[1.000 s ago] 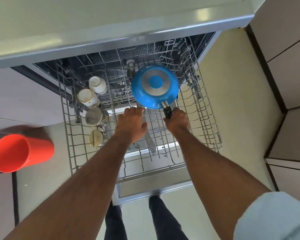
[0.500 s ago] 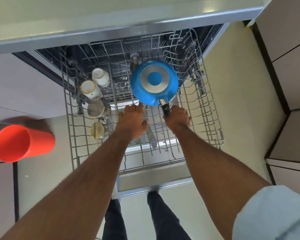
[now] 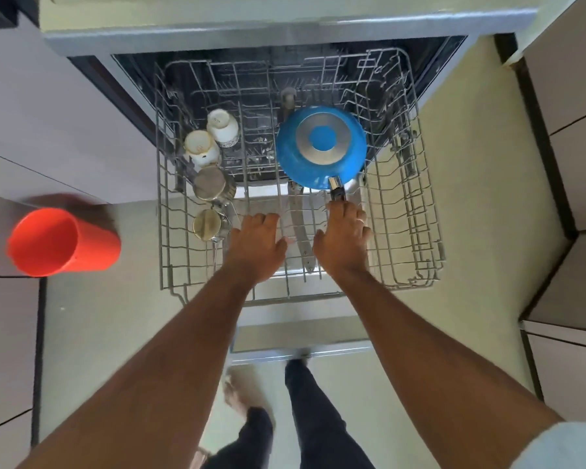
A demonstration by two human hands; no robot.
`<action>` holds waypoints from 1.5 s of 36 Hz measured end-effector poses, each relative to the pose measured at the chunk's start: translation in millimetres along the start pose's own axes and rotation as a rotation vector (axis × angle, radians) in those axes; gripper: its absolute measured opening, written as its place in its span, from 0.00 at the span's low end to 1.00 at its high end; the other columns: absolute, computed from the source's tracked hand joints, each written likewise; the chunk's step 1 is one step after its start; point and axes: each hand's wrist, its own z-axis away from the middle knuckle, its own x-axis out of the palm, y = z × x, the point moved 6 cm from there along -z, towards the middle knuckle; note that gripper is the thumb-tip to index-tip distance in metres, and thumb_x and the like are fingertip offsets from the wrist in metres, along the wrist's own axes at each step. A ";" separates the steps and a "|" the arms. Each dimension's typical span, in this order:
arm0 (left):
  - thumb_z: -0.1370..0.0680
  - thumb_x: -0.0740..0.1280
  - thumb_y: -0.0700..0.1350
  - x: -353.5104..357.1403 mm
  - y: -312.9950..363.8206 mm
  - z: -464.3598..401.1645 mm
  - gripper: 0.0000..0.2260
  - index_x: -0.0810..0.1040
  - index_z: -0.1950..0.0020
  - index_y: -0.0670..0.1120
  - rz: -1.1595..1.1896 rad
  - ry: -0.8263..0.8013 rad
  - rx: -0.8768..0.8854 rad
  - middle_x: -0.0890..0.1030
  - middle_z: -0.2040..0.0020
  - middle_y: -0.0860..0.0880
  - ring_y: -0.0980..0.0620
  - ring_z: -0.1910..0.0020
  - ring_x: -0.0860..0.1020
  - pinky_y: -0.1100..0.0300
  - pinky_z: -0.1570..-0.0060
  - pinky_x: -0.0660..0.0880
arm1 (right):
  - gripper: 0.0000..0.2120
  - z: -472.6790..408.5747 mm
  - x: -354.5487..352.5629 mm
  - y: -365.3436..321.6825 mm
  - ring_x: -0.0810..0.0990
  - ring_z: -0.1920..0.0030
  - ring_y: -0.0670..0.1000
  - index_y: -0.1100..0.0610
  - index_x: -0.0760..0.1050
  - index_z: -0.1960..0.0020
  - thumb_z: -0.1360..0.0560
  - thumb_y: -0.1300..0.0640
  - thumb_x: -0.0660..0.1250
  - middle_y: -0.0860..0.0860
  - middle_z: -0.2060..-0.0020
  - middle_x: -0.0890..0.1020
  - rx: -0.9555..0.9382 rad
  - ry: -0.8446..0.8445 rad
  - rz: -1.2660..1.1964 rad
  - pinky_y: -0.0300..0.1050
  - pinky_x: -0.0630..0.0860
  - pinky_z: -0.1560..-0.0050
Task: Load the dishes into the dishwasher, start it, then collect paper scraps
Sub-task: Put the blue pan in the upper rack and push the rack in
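Observation:
The dishwasher's upper rack (image 3: pixel 416 211) is pulled out below me. A blue pan (image 3: pixel 322 143) lies upside down in its back right part, black handle pointing toward me. My right hand (image 3: pixel 342 238) grips that handle, fingers wrapped over it. My left hand (image 3: pixel 254 247) rests on the rack wires beside it, a little short of the pan, holding nothing. Along the rack's left side stand two white cups (image 3: pixel 214 137) and two steel cups (image 3: pixel 212 203), all upside down.
An orange tumbler (image 3: pixel 61 242) lies on its side on the counter at the left. A long utensil (image 3: pixel 300 231) lies in the rack between my hands. Cabinet fronts (image 3: pixel 569 164) close off the right side. My legs and feet (image 3: pixel 305 414) stand by the open dishwasher door (image 3: pixel 301 336).
My left hand has drawn back from the pan's rim onto the rack wires. The right hand stays on the handle. The view has shifted, so the rack sits higher in frame.

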 end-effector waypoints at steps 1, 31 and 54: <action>0.17 0.59 0.55 1.6 -1.1 5.5 0.24 0.65 0.24 0.46 -0.003 -0.002 0.001 0.70 0.27 0.43 0.42 0.27 0.64 0.40 0.30 0.63 | 0.26 5.7 1.6 -3.9 0.69 0.32 0.60 0.54 0.67 0.31 0.27 0.58 0.71 0.56 0.33 0.70 -0.028 -0.005 0.009 0.63 0.71 0.36; 0.16 0.57 0.50 101.0 -13.8 162.7 0.33 0.41 0.17 0.45 -0.194 -0.019 0.076 0.42 0.17 0.45 0.47 0.19 0.40 0.46 0.21 0.44 | 0.33 204.5 49.4 15.1 0.44 0.19 0.55 0.57 0.50 0.19 0.20 0.54 0.59 0.54 0.19 0.50 -0.369 -0.024 0.228 0.62 0.44 0.22; 0.19 0.60 0.48 131.0 -34.4 134.9 0.40 0.32 0.19 0.45 -0.241 0.116 0.006 0.29 0.21 0.45 0.45 0.22 0.29 0.39 0.23 0.40 | 0.36 173.1 89.5 19.5 0.39 0.20 0.53 0.55 0.41 0.18 0.19 0.52 0.58 0.52 0.19 0.41 -0.385 -0.023 0.277 0.63 0.44 0.22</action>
